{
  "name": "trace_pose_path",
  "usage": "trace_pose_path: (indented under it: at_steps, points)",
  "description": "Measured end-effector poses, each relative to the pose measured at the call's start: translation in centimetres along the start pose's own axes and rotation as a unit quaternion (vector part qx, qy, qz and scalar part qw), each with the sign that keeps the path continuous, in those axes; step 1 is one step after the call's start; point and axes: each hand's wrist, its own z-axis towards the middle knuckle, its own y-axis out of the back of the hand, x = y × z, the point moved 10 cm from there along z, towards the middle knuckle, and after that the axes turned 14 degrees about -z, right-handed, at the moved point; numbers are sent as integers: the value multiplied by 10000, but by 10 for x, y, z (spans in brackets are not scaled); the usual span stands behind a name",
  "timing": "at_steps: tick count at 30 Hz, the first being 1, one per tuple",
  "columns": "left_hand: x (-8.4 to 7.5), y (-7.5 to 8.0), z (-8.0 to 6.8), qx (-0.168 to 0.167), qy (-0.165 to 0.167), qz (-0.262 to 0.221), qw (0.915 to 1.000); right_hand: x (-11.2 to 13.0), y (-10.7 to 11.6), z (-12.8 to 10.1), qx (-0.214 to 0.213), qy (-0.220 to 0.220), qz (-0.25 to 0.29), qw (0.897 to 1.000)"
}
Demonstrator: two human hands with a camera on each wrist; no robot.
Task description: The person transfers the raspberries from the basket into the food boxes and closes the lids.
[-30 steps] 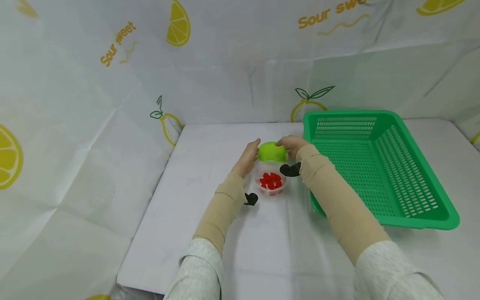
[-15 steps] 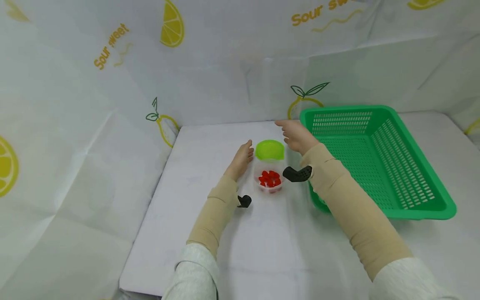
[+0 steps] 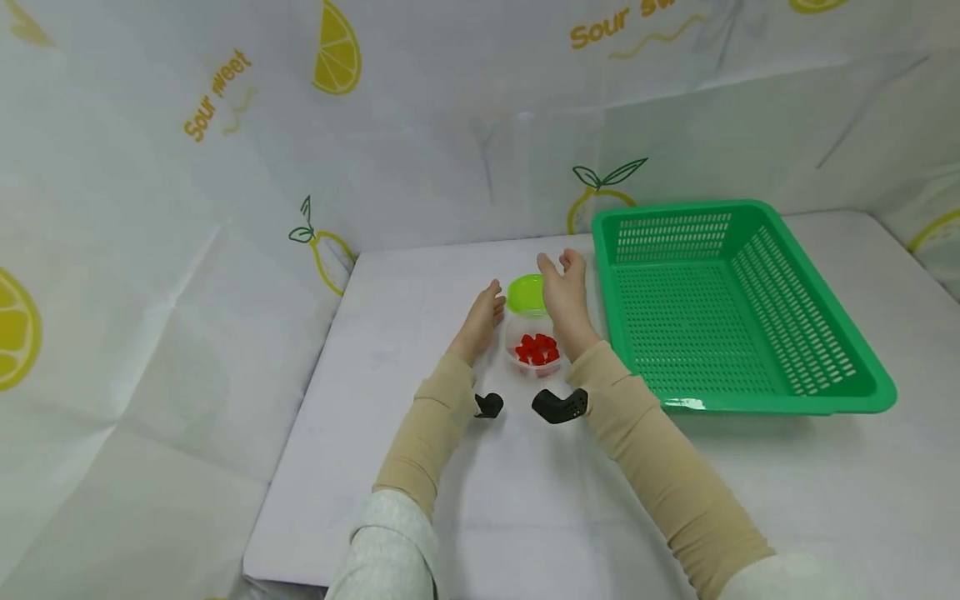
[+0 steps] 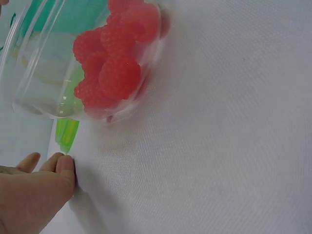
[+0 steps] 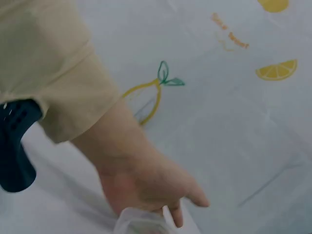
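Raspberry cup [image 3: 536,350], clear plastic, sits on the tabletop [image 3: 465,500] right between my two hands, a small heap of red raspberries [image 3: 537,349] in its bottom. Lime-green lid [image 3: 527,293] lies at the cup's twelve o'clock, just beyond it; I cannot tell whether the two touch. My left hand [image 3: 483,319] is at the cup's nine o'clock, fingers relaxed and straight, resting on the cloth and holding nothing; the left wrist view shows the fingertips [image 4: 63,163] down on the tabletop, near the cup's wall [image 4: 44,73] but apart from it. My right hand [image 3: 564,292] stands at three o'clock, palm turned toward the cup, fingers loose, gripping nothing, though whether it brushes the wall is hard to say. Green basket [image 3: 750,392] waits further out at three o'clock.

Judging the feel: this cup looks thin and light, likely to flex or buckle if squeezed, and its smooth wall may be slippery. The berries are soft and would bruise or tumble if it tips. I'd take it low on the wall from both sides, gently, keeping it level. The lid looks stiffer; its rim seems the place to pinch.
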Motion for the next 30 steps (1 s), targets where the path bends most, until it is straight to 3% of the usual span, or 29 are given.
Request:
trace_pose_path:
  at_steps: [6,11,16,25,30]
  points:
    - [1,-2,0,48,-53,5,10000,-18,8,4,-853,650,-595,9924]
    - [0,0,2,25,-119,-107,9999,-39,15,15,-1162,713,-636,9886]
    - [1,1,4,-15,-145,-272,9995,-59,16,25,-1201,499,-403,9907]
    - [2,5,3,56,-286,-309,9991,-67,21,23,-1622,467,134,9856]
    - [2,6,5,4,-326,-291,9990,-79,24,27,-1617,500,385,9848]
